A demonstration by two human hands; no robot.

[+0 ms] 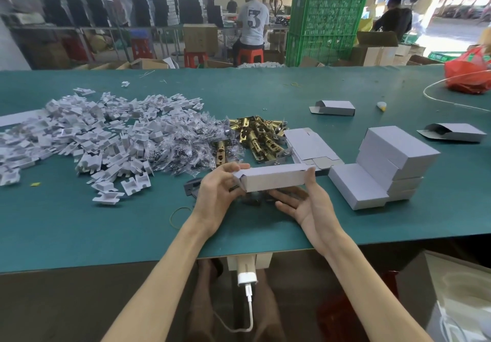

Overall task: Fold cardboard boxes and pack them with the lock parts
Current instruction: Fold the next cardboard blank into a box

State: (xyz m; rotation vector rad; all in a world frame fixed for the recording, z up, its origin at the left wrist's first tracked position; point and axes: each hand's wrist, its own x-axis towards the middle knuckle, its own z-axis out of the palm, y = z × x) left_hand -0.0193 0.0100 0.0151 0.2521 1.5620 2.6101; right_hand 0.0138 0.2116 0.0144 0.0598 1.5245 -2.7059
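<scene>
I hold a long white cardboard box (273,178) just above the green table (132,222), near its front edge. My left hand (216,192) grips the box's left end, where a flap stands open. My right hand (309,203) cradles the right end from below, thumb up against its end face. Behind the box lie brass lock latches (259,135), a heap of small clear bags with parts (186,142) and a stack of flat box blanks (308,145). A wide pile of white cardboard inserts (87,131) covers the left of the table.
Closed white boxes (385,166) are stacked to the right of my hands. Two part-folded boxes (333,107) (454,132) lie farther back right, with a red bag (470,73) at the far right edge. A dark part (192,186) and a rubber band (180,216) lie near my left hand.
</scene>
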